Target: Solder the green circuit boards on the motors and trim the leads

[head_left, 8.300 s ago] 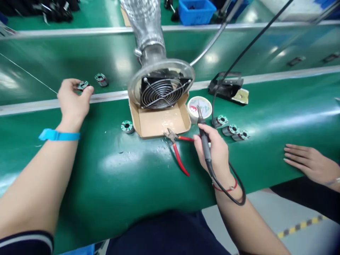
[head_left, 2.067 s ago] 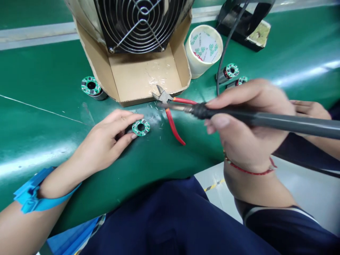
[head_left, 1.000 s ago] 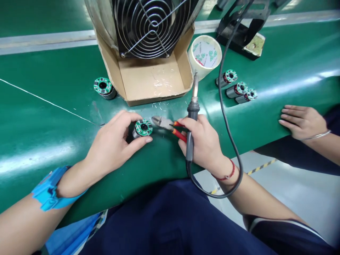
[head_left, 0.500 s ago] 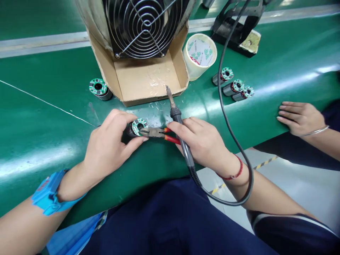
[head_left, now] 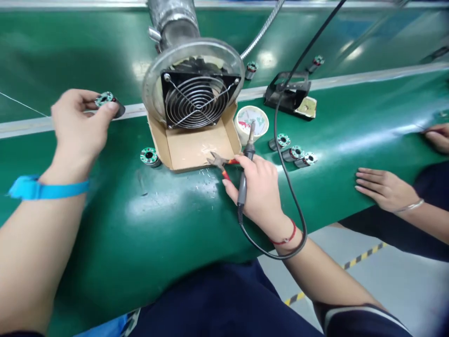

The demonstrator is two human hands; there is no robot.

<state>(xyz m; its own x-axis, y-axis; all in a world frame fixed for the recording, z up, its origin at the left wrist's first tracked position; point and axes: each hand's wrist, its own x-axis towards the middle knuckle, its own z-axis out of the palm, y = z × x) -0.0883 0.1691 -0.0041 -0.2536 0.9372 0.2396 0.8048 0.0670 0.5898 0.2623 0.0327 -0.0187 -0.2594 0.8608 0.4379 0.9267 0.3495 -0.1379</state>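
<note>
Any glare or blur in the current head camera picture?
Head view, left of centre: white glare on the glossy green work surface; head view, middle: red-handled metal cutters fairly clear; head view, right edge: navy cloth looks soft.

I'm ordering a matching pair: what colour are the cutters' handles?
The handles look red where visible, in the head view.

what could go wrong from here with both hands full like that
The right hand holds both the soldering iron and the pliers, so the iron's tip might swing into something; whether it is hot cannot be seen. The cord runs right by a row of three cylinders and could snag them. The left hand has a fingertip grip on another cylinder, which might slip.
</note>
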